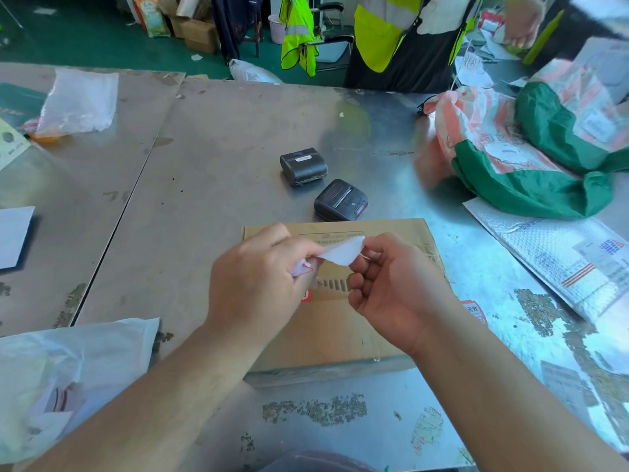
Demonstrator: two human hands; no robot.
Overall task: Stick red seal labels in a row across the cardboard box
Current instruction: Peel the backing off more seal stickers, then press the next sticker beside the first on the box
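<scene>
A flat brown cardboard box (326,332) lies on the metal table (211,172) in front of me. Both hands hover above it. My left hand (258,284) and my right hand (388,287) pinch the two ends of a white label strip (340,251), whose white back faces me; a bit of red print shows at its left end. A red seal label (305,294) shows on the box top, half hidden by my left hand. Another red label (473,310) sits at the box's right edge.
Two small black label printers (304,165) (341,199) stand beyond the box. Green and orange mail sacks (531,155) and a bubble mailer (565,257) fill the right. Plastic bags (78,362) lie at the left. A person in a yellow vest (401,35) stands across the table.
</scene>
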